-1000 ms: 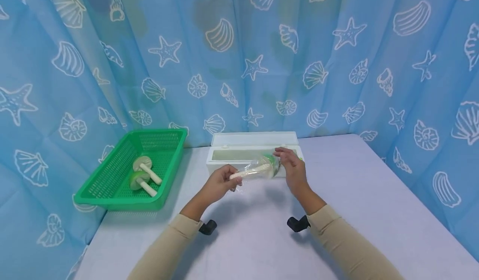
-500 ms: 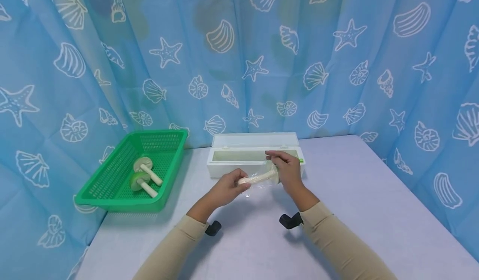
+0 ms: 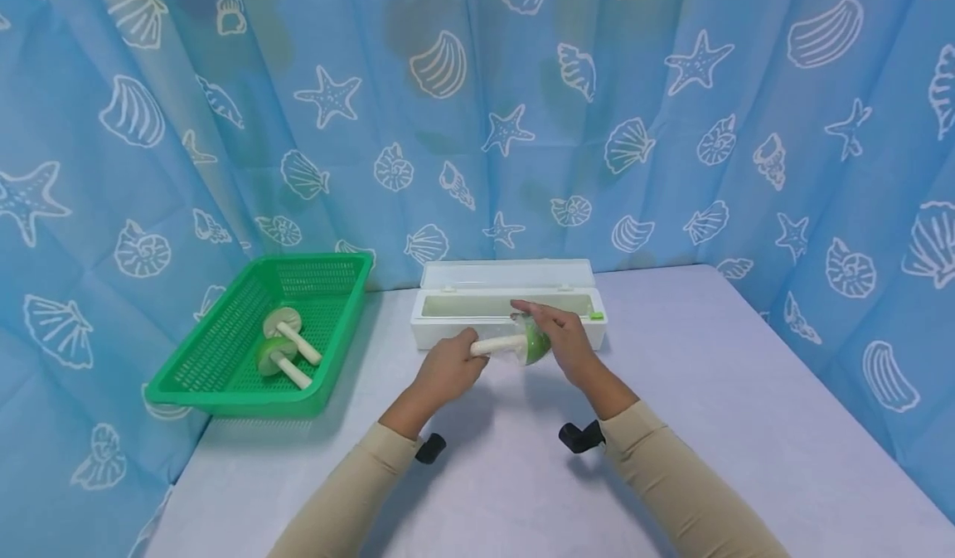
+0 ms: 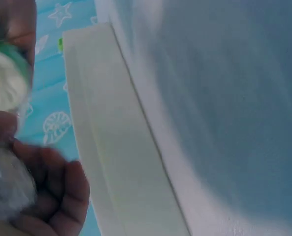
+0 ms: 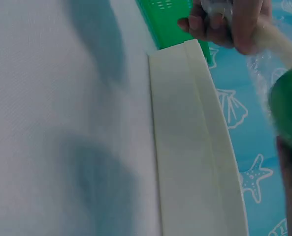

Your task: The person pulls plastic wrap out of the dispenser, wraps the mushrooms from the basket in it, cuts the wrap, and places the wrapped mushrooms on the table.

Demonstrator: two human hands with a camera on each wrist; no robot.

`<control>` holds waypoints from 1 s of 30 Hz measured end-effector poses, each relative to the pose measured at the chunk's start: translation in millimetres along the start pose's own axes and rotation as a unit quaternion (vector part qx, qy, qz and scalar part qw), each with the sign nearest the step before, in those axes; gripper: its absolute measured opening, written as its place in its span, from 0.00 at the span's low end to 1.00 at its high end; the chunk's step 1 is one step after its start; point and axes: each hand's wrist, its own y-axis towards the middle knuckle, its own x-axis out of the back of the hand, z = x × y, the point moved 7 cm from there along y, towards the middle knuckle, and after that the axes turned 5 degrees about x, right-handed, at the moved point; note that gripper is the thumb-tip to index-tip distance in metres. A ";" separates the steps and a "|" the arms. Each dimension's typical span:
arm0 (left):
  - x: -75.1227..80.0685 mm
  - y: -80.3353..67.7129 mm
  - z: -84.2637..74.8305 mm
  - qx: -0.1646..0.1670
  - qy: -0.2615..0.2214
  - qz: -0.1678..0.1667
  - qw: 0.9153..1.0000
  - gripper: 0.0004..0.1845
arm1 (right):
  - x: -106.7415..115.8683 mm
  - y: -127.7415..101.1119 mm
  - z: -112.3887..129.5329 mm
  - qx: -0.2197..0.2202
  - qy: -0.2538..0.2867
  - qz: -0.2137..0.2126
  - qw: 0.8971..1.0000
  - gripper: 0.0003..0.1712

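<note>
Plastic film (image 3: 515, 354) half-wrapped round toy mushroom (image 3: 522, 343), held mid-frame before white dispenser box (image 3: 448, 332). Left hand (image 3: 446, 369) gripped stem, right hand (image 3: 561, 338) cupped green cap; wrapping apparently under way. Probably called next for smoothing film tight over cap.

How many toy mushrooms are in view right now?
3. Two lie side by side in the green basket: one pale-capped, one green-capped. The third, the wrapped mushroom, is held between the left hand and right hand. None seems hidden.
</note>
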 end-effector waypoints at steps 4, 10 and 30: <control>-3.3 0.6 -1.0 -0.015 -0.028 0.013 0.999 0.07 | 0.7 -3.1 6.1 0.058 0.049 -0.006 0.997 0.19; -4.0 1.8 -22.0 -0.106 0.034 -0.034 0.993 0.02 | -6.3 2.1 13.9 0.084 0.092 -0.035 0.992 0.15; -9.9 0.7 -21.9 -0.037 0.101 -0.087 0.990 0.12 | -21.5 2.6 8.2 0.011 0.069 -0.122 0.990 0.19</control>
